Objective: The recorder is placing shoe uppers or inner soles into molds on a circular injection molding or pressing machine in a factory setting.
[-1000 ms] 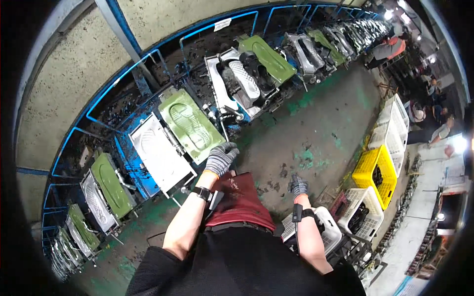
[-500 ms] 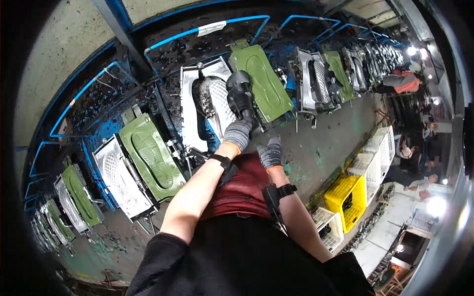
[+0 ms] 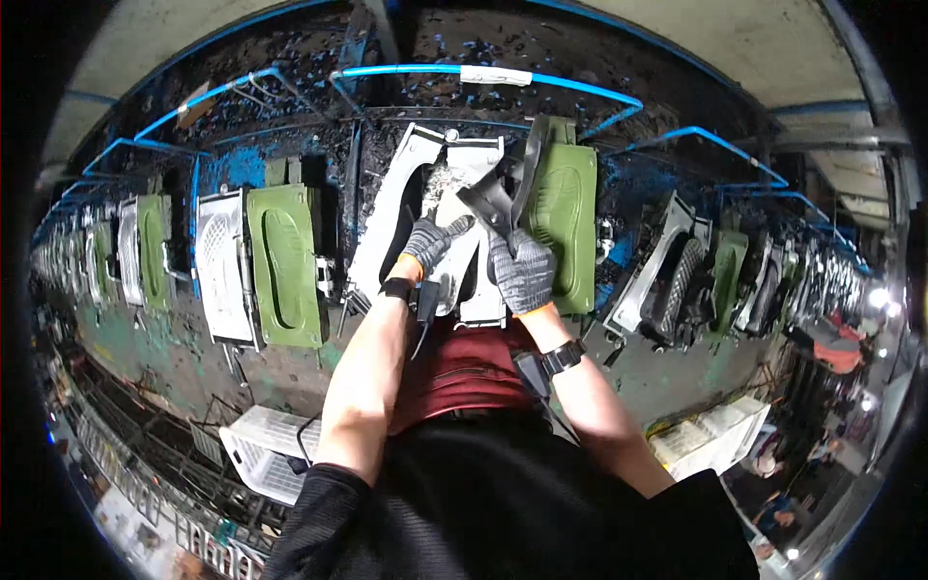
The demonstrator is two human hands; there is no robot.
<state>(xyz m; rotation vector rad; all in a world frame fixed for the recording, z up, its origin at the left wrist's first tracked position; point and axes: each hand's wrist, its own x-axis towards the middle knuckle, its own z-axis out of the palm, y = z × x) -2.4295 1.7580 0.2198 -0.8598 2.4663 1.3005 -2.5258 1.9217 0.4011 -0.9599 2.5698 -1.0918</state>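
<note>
Right hand (image 3: 524,273) closed around lower end of black rubber piece (image 3: 491,205), which is over open silver mould (image 3: 394,201), beside green plate (image 3: 565,227). Left hand (image 3: 431,244) half-curled at mould; can't tell if gripping anything. White label (image 3: 496,75) on blue rail (image 3: 396,71), any writing unreadable.

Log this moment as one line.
grey-gloved left hand: over silver metal mould | grey-gloved right hand: holding black curved piece | right of mould: green sole-patterned panel

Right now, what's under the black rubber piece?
Parts of the silver mold show around the black rubber piece; whatever it and the right hand cover cannot be seen.
</note>
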